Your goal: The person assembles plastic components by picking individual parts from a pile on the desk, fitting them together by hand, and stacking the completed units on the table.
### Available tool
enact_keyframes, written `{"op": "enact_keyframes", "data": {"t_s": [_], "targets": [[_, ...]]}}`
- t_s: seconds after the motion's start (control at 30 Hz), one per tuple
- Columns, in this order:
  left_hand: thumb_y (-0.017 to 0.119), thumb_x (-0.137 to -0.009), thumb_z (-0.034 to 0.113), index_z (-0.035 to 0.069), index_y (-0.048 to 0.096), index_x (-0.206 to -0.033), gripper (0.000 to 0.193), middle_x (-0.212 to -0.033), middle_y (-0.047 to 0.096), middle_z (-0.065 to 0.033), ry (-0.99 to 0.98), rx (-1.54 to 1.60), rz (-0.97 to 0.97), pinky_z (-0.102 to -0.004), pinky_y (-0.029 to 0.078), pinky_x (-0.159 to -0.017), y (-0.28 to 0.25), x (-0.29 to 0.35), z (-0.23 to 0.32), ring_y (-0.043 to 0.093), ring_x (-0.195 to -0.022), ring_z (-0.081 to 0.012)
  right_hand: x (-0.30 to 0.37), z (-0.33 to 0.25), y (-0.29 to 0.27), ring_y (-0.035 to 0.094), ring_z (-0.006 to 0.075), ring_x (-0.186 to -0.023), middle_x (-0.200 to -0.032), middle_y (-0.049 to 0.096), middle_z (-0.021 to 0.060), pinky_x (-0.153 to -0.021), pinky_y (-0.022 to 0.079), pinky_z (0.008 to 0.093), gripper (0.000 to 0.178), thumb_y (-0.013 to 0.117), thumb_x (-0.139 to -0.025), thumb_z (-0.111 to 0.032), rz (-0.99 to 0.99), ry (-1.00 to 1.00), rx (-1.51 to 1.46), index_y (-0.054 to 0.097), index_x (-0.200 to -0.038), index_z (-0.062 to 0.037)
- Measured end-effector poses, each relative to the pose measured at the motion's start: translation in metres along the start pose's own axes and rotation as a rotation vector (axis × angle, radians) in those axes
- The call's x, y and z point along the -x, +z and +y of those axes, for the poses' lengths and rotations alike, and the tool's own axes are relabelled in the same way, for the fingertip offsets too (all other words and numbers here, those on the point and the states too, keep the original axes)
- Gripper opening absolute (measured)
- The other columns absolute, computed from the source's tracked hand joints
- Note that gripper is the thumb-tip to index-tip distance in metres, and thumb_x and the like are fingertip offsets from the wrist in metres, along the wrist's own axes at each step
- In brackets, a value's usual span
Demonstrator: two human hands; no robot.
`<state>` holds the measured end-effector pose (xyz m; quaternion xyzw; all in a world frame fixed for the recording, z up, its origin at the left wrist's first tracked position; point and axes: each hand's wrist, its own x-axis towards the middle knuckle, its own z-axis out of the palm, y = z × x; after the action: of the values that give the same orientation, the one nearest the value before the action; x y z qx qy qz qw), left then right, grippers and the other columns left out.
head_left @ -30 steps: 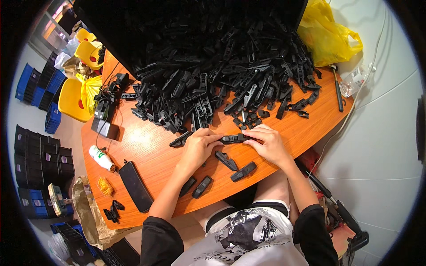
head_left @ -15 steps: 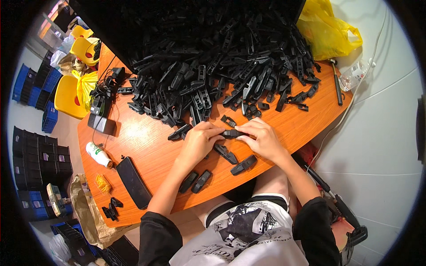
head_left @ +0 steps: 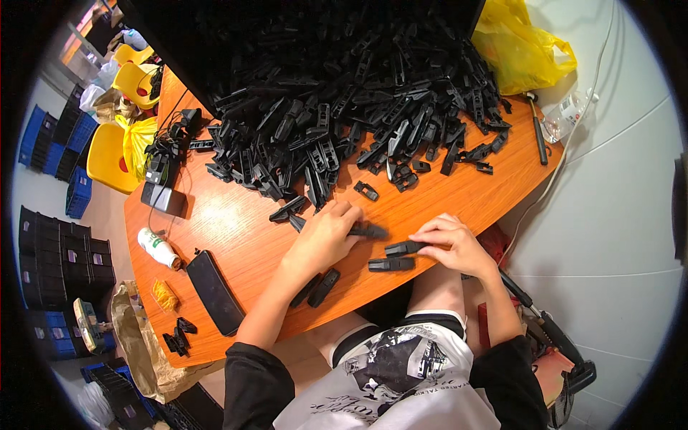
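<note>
At the left hand (head_left: pixel 327 233), one blurred black piece (head_left: pixel 372 231) is partly hidden.

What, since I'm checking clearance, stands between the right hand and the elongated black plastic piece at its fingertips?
Nothing visible: the right hand has its fingertips at the right end of the elongated black plastic piece. A similar black piece lies beside it, not between.

Brown table (head_left: pixel 247 229); black parts (head_left: pixel 362 107); phone (head_left: pixel 215 294)

orange-brown wood-grain table (head_left: pixel 229 215), black plastic parts (head_left: pixel 390 264), bright yellow bag (head_left: pixel 523 54), white shirt (head_left: pixel 430 405) with dark print
</note>
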<state>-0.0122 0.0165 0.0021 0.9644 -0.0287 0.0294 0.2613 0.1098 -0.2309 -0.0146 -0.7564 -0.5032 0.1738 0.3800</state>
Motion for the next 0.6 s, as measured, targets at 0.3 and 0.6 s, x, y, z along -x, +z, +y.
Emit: {"op": "enact_keyframes", "data": {"t_s": [0.3,0.6], "targets": [[0.073,-0.073,0.017,0.001,0.046,-0.104,0.044,-0.092,0.054,-0.0140,0.048,-0.120,0.144,-0.0391,0.047,-0.076,0.015,-0.005,0.000,0.055,-0.091,-0.0326,-0.092,-0.010,0.035,0.061,0.0181,-0.076,-0.091,0.062,0.0068,-0.065,0.049,0.0305,0.029,0.072,-0.077,-0.009,0.356,0.063,-0.099,0.065,-0.104,-0.0013],[0.070,-0.076,0.015,0.001,0.048,-0.101,0.037,-0.093,0.053,-0.0156,0.100,0.073,0.146,-0.0418,0.044,-0.082,0.014,0.000,-0.001,0.053,-0.096,-0.0355,-0.080,-0.018,0.025,0.062,0.0218,-0.077,-0.096,0.060,0.0089,-0.067,0.052,0.0282,0.031,0.070,-0.077,-0.005,0.343,-0.077,0.151,0.065,-0.107,-0.0035]]}}
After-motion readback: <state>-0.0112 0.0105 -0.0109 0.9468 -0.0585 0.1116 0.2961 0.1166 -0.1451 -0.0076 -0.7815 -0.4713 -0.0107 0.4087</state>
